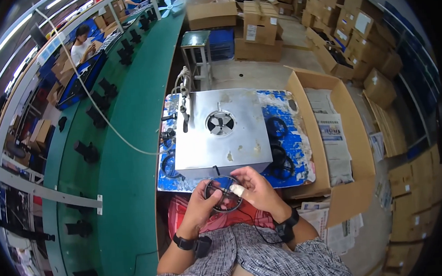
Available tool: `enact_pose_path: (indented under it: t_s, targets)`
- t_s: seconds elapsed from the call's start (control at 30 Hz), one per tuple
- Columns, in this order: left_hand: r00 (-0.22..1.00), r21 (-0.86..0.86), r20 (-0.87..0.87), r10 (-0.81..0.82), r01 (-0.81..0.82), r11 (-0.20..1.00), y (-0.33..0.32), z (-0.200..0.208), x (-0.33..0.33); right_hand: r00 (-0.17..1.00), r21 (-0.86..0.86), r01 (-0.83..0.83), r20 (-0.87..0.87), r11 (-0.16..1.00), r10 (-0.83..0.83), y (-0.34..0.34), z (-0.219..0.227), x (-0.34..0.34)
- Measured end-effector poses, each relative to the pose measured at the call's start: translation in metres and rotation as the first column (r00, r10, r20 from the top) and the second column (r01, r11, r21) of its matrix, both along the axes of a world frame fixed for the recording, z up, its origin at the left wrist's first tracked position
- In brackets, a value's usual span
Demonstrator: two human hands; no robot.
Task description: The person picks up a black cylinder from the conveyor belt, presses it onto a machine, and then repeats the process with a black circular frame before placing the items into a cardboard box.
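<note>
Both my hands gripped a thin black wire ring (223, 194): left hand (200, 204) closed on its left rim, right hand (256, 188) pinching its right, just before the square metal box (221, 133).

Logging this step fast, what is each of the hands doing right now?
Left hand: closed on the left rim of a thin black wire ring.
Right hand: closed on the ring's right side, one fingertip taped white.
</note>
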State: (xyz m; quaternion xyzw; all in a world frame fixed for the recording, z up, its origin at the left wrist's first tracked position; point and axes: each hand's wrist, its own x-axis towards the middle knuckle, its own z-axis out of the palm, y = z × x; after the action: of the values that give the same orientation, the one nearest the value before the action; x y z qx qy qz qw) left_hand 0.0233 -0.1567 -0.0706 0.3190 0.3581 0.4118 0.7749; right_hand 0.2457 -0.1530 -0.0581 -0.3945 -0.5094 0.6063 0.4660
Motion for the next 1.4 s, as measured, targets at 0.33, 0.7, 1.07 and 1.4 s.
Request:
enact_pose_path:
  t_s: [0.33, 0.7, 1.07, 1.4]
  targets:
    - [0.975, 0.137, -0.178, 0.135, -0.111, 0.984, 0.004, -0.004, -0.006, 0.907, 0.172, -0.006, 0.415, 0.985, -0.067, -0.002, -0.003, -0.011]
    - [0.712, 0.721, -0.358, 0.604, -0.2, 0.663, 0.035, 0.011, 0.036, 0.634, 0.504, 0.098, 0.633, 0.858, -0.445, 0.037, 0.045, -0.028]
    - [0.535, 0.639, -0.64, 0.551, -0.026, 0.769, 0.202, 0.007, 0.046, 0.385, 0.533, 0.126, 0.751, 0.837, -0.537, 0.181, 0.013, -0.022]
    - [0.14, 0.771, -0.635, 0.76, 0.175, 0.612, 0.21, -0.009, 0.049, 0.354, 0.389, 0.048, 0.855, 0.92, -0.38, 0.204, 0.019, -0.012]
